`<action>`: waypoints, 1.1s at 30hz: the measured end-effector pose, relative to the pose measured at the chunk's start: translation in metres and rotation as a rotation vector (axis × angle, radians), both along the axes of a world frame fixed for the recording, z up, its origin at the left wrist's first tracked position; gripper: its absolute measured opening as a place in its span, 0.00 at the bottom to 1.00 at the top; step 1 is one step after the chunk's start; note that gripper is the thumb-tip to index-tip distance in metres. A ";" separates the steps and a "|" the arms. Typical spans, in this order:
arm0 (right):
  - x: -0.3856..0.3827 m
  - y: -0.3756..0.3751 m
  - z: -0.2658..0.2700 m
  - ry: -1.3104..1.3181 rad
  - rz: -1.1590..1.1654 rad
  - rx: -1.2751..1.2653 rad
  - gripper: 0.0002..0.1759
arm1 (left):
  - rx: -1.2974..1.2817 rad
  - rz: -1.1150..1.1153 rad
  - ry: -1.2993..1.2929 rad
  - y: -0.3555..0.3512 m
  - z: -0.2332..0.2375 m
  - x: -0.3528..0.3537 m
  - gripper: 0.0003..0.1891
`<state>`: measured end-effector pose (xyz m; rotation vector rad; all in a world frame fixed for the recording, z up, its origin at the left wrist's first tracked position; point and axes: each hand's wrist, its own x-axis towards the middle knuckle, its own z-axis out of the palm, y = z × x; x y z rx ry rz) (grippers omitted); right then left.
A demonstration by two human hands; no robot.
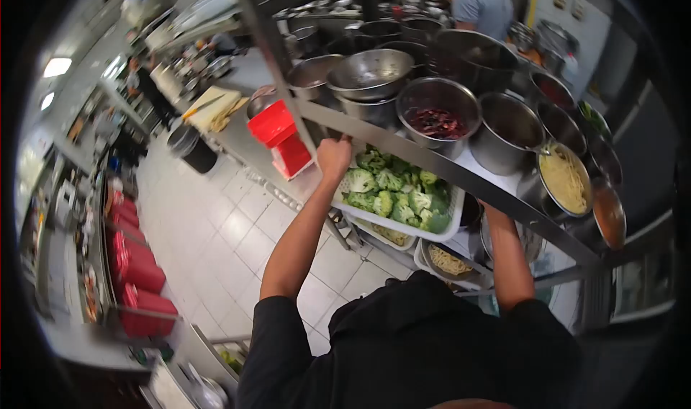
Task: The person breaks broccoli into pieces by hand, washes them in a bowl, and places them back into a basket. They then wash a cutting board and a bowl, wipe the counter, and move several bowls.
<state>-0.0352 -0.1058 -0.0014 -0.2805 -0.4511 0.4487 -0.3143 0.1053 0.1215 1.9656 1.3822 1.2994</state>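
Below the grey metal front rail [446,170] of an upper shelf, a rectangular white plastic basket [456,213] sits in front of the person, filled with green broccoli florets [392,193]. The left hand [335,157] is at the basket's left end, close under the rail, its fingers curled; I cannot tell whether they are clamped on the basket or the metal frame. The right forearm [506,250] reaches up just beyond the basket's right end; its hand is hidden behind the rail, so its grip cannot be told. Above, a round steel pot [432,92] holds dark red dried pieces [437,123]. Lower down lie pale yellow noodles [450,261]. Left of the frame, a bright red plastic container [275,124] stands on a steel bench [236,132].
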 end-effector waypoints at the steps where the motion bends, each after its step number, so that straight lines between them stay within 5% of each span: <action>1: 0.000 -0.007 0.002 -0.030 -0.048 -0.080 0.14 | 0.029 -0.007 0.019 0.012 -0.006 0.006 0.19; 4: -0.003 -0.026 0.015 -0.208 -0.203 -0.475 0.15 | 0.775 -0.211 0.378 0.080 -0.049 0.006 0.12; 6: -0.015 -0.043 0.026 -0.311 -0.311 -0.719 0.15 | 0.645 -0.284 0.460 0.093 -0.054 0.009 0.17; 7: -0.018 -0.047 0.035 -0.356 -0.354 -0.821 0.15 | 0.800 -0.306 0.598 0.121 -0.060 0.016 0.18; 10: -0.043 -0.070 0.056 -0.505 -0.445 -1.063 0.16 | 0.748 -0.317 0.509 0.096 -0.030 0.023 0.17; 13: -0.052 -0.081 0.070 -0.644 -0.531 -1.245 0.17 | 0.553 -0.081 0.826 0.013 0.032 0.022 0.26; 14: -0.044 -0.025 0.037 -0.690 -0.539 -1.298 0.17 | 0.479 -0.086 0.815 0.097 -0.023 0.045 0.25; 15: -0.049 -0.020 0.044 -0.738 -0.556 -1.349 0.17 | 0.405 -0.096 0.797 0.112 -0.024 0.053 0.24; 18: -0.054 -0.001 0.049 -0.868 -0.594 -1.462 0.18 | 0.577 -0.566 0.143 0.181 -0.082 0.074 0.21; 21: -0.057 0.015 0.046 -1.000 -0.638 -1.565 0.19 | 0.679 -0.064 0.770 0.110 -0.056 0.057 0.18; 23: -0.069 0.021 0.045 -1.067 -0.671 -1.649 0.20 | 0.585 -0.156 0.685 0.169 -0.076 0.070 0.17; 26: -0.157 -0.035 0.079 -0.643 -0.756 -1.522 0.17 | 1.066 -0.425 0.476 0.102 -0.041 0.039 0.17; 29: -0.196 -0.083 0.061 -0.522 -0.745 -1.289 0.14 | 0.285 -0.789 -0.096 -0.029 -0.006 -0.019 0.11; 33: -0.238 -0.190 0.007 -0.477 -0.663 -1.244 0.08 | 0.052 -0.884 -0.205 -0.113 -0.018 -0.092 0.11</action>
